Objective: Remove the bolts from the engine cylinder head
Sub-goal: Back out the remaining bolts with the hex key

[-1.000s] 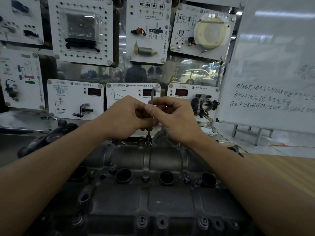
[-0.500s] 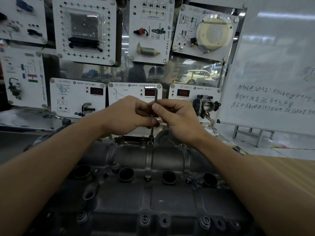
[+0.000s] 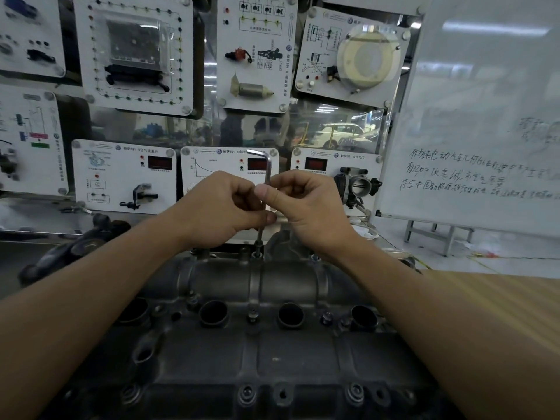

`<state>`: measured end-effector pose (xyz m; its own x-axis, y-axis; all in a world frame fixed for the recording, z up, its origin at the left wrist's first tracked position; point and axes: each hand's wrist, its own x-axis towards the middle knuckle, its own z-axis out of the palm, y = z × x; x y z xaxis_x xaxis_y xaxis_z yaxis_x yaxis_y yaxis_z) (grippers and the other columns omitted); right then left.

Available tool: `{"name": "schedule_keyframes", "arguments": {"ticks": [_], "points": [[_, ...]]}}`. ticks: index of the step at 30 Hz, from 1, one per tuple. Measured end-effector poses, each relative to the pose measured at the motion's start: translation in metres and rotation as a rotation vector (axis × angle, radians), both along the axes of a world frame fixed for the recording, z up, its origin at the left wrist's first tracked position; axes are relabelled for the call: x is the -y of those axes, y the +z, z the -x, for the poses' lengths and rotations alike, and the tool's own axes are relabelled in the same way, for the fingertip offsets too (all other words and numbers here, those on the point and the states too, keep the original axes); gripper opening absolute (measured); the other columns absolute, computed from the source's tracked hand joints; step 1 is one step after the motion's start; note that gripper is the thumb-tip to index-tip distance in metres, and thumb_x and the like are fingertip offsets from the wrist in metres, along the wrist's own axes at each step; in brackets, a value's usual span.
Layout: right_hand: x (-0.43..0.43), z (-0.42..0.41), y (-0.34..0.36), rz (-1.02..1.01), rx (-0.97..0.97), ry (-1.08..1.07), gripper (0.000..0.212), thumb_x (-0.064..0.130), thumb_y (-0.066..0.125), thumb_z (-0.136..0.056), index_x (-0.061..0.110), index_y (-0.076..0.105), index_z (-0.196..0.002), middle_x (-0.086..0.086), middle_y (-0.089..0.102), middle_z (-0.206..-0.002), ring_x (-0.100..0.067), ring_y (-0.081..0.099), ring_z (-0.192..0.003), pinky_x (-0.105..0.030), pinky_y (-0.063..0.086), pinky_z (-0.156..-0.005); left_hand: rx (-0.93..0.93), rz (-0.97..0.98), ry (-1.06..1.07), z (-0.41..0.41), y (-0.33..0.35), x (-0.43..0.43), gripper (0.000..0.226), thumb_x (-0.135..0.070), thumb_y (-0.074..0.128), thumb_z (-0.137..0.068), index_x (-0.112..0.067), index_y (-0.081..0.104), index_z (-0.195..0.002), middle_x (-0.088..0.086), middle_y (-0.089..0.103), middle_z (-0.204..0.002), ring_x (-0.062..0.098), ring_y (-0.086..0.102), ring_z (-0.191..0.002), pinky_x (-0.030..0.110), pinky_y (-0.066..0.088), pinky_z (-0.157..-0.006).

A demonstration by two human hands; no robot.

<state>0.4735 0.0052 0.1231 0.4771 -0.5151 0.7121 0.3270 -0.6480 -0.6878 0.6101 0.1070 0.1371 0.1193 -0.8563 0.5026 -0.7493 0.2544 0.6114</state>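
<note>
A dark grey engine cylinder head [image 3: 257, 353] fills the lower middle of the head view. A silver L-shaped hex key [image 3: 268, 174] stands upright, its tip set in a bolt [image 3: 258, 249] at the head's far edge. My left hand [image 3: 221, 212] and my right hand [image 3: 306, 207] both pinch the key's shaft, fingers curled round it. The key's short arm points left above my hands. More bolts sit in the head, one at the middle [image 3: 252, 316], one right of it [image 3: 326, 316], and several along the near edge [image 3: 247, 393].
White training panels [image 3: 124, 174] with sensors hang on the wall behind. A whiteboard [image 3: 485, 116] with handwriting stands at the right. A wooden tabletop [image 3: 515, 313] lies right of the head. A throttle body [image 3: 356, 186] is mounted beside my right hand.
The hex key has turned between my fingers; its short arm now shows pointing left above my hands. Both hands stay at the same bolt.
</note>
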Motion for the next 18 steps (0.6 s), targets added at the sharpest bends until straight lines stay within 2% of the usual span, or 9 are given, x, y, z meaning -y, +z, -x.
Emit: {"name": "schedule_keyframes", "arguments": {"ticks": [2,4,5,7,8,10,14,16,18], "points": [[0.0001,0.0,0.0006,0.021,-0.012,0.011,0.006,0.008,0.075,-0.085,0.01,0.072,-0.081,-0.014,0.065,-0.068,-0.015,0.064,-0.063,-0.022,0.055,-0.061,0.001,-0.026,-0.016,0.0004,0.0014,-0.0018,0.013,-0.021,0.076,-0.085,-0.012,0.077,-0.095,0.002,0.078,-0.081,0.021,0.074,-0.083,0.035,0.059,-0.08],[-0.0012,0.0004,0.0013,0.055,-0.033,0.043,0.006,0.006,0.069,-0.09,0.008,0.072,-0.086,-0.023,0.068,-0.073,-0.019,0.067,-0.067,-0.027,0.058,-0.064,0.003,-0.047,-0.048,-0.0005,0.0034,-0.0032,0.011,-0.017,0.072,-0.089,-0.013,0.078,-0.098,-0.004,0.079,-0.082,0.008,0.074,-0.077,0.019,0.055,-0.066],[-0.0015,0.0009,0.0014,0.068,-0.041,0.056,0.007,0.004,0.067,-0.091,0.006,0.072,-0.089,-0.021,0.067,-0.071,-0.016,0.067,-0.066,-0.025,0.056,-0.063,-0.009,-0.057,-0.068,-0.001,0.0043,-0.004,0.012,-0.014,0.07,-0.091,-0.012,0.078,-0.099,-0.007,0.079,-0.081,0.0,0.071,-0.07,0.009,0.05,-0.061],[-0.002,0.0022,0.0019,0.085,-0.065,0.07,0.01,0.002,0.062,-0.094,0.001,0.071,-0.096,0.001,0.067,-0.062,0.0,0.061,-0.058,-0.014,0.049,-0.058,-0.039,-0.071,-0.094,-0.0021,0.0061,-0.0056,0.013,-0.009,0.066,-0.093,-0.009,0.077,-0.1,-0.008,0.079,-0.08,-0.008,0.066,-0.063,0.002,0.044,-0.055],[-0.0018,0.0028,0.002,0.089,-0.076,0.078,0.012,0.0,0.059,-0.095,0.0,0.07,-0.101,0.012,0.064,-0.057,0.003,0.058,-0.054,-0.009,0.046,-0.055,-0.041,-0.066,-0.094,-0.0026,0.0065,-0.0058,0.013,-0.008,0.066,-0.093,-0.008,0.077,-0.1,-0.007,0.079,-0.081,-0.009,0.066,-0.062,0.001,0.043,-0.055],[-0.0012,0.003,0.0018,0.06,-0.074,0.093,0.014,0.001,0.059,-0.096,-0.003,0.069,-0.105,0.018,0.058,-0.05,0.005,0.055,-0.049,-0.006,0.043,-0.053,-0.012,-0.036,-0.072,-0.0032,0.0062,-0.0057,0.012,-0.009,0.069,-0.091,-0.006,0.078,-0.098,-0.003,0.079,-0.079,-0.008,0.067,-0.061,0.001,0.044,-0.055],[-0.0033,0.0016,0.0025,0.019,-0.028,0.072,0.011,0.009,0.072,-0.087,0.003,0.072,-0.097,0.011,0.051,-0.05,-0.002,0.053,-0.051,-0.016,0.052,-0.063,0.021,0.042,-0.001,-0.0008,0.0035,-0.0028,0.013,-0.015,0.076,-0.086,-0.003,0.077,-0.09,-0.011,0.072,-0.06,-0.006,0.057,-0.045,0.003,0.04,-0.048],[-0.005,0.001,0.0022,0.023,-0.018,0.073,0.007,0.007,0.075,-0.084,0.006,0.072,-0.09,0.009,0.053,-0.05,-0.003,0.056,-0.05,-0.016,0.053,-0.059,0.043,0.084,0.044,0.0002,0.0013,-0.001,0.019,-0.022,0.079,-0.083,-0.004,0.074,-0.083,-0.005,0.061,-0.05,-0.001,0.048,-0.041,0.008,0.038,-0.047],[-0.006,0.0003,0.0018,0.018,-0.007,0.061,0.005,0.005,0.077,-0.083,0.007,0.072,-0.083,0.009,0.052,-0.049,-0.001,0.052,-0.047,-0.013,0.048,-0.053,0.08,0.089,0.054,0.0015,-0.0003,0.0003,0.026,-0.029,0.08,-0.081,-0.005,0.072,-0.08,0.006,0.061,-0.056,0.006,0.046,-0.048,0.02,0.042,-0.052]]}}
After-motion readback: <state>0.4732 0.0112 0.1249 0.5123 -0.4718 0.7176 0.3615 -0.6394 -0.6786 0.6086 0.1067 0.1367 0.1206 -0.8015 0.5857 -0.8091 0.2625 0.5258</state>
